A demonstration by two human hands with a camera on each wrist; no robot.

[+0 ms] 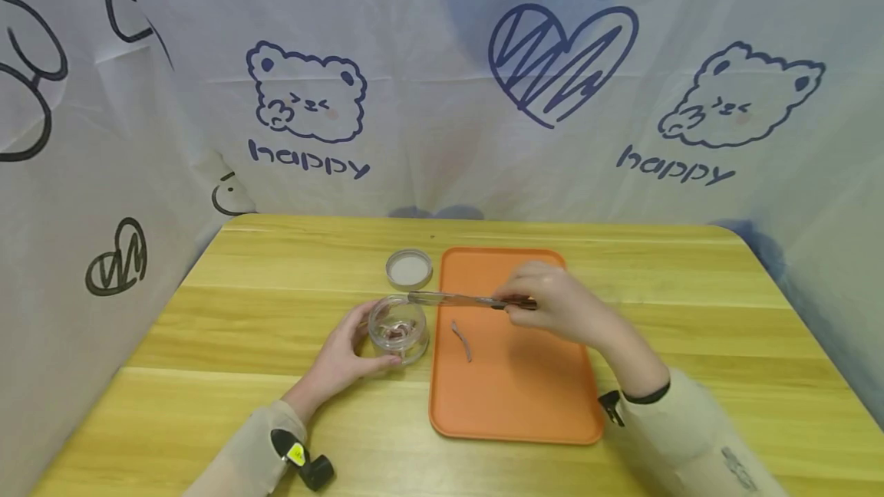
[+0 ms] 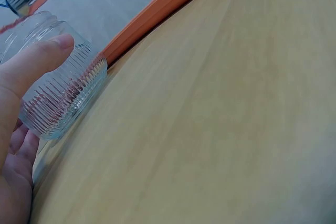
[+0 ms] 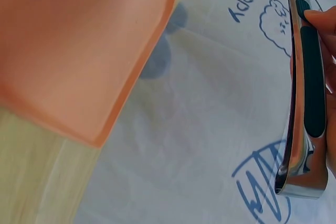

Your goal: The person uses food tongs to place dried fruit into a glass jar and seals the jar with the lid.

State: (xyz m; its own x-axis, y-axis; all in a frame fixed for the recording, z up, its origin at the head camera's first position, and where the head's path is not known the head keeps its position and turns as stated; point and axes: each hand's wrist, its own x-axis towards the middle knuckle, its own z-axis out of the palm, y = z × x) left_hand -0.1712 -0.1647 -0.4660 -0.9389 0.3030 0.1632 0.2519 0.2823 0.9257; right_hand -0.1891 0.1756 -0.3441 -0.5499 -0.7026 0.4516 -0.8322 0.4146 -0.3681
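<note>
Left hand (image 1: 340, 357) curled round glass jar (image 1: 399, 332), likely slick and breakable, best held low; tongs (image 1: 466, 300) at its mouth, probably springy; brownish strip (image 1: 462, 340) on orange tray (image 1: 518, 401), seemingly limp, pinch mid-length; right hand (image 1: 552, 299) gripping tongs' dark handle (image 3: 314, 82).

Yellow wood-grain table (image 1: 276, 274) before me, its far corners rounded. Directly upon it, I have three objects: an orange rectangular tray (image 1: 514, 405), its long sides running away from me; a clear glass jar (image 1: 398, 328), upright just beyond the tray's left edge; and, behind the jar, a round grey-rimmed lid (image 1: 409, 269).
</note>
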